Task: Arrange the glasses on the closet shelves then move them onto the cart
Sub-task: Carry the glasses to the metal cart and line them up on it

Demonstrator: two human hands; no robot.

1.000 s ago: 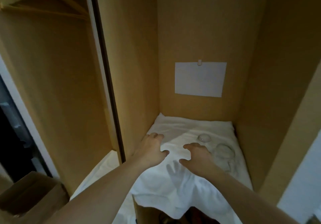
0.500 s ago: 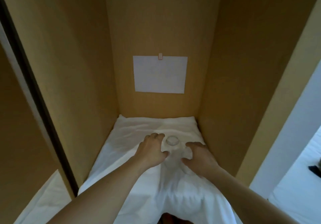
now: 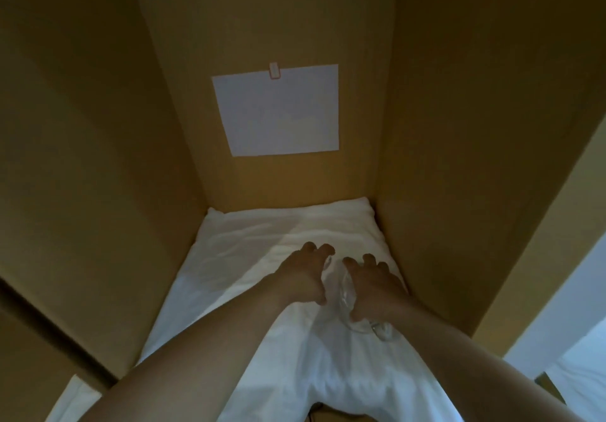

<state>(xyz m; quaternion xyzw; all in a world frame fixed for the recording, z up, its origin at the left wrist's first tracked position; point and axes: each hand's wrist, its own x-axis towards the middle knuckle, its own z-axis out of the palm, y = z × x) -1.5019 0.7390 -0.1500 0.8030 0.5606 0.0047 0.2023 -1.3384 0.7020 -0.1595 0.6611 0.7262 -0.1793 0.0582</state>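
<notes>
On the closet shelf lies a white cloth point(image 3: 249, 257), and two clear glasses stand or lie on it between my hands. My left hand point(image 3: 303, 275) curls its fingers over the small glass point(image 3: 328, 262), which shows only as a rim beside the fingertips. My right hand point(image 3: 373, 289) grips the larger glass point(image 3: 347, 292) from the right, with its thumb on the near side. A further clear part of that glass point(image 3: 382, 331) pokes out below my right wrist. Whether it is upright or tilted I cannot tell.
Tan closet walls close in on the left point(image 3: 98, 192) and right point(image 3: 459, 159). A white sheet of paper point(image 3: 278, 110) is clipped to the back wall. The cloth hangs over the shelf's front edge. A white door frame point(image 3: 557, 307) stands at the right.
The view has shifted right and closer to the shelf. Both hands have closed in from beside the glasses onto them, the left over the small glass and the right round the larger one.
</notes>
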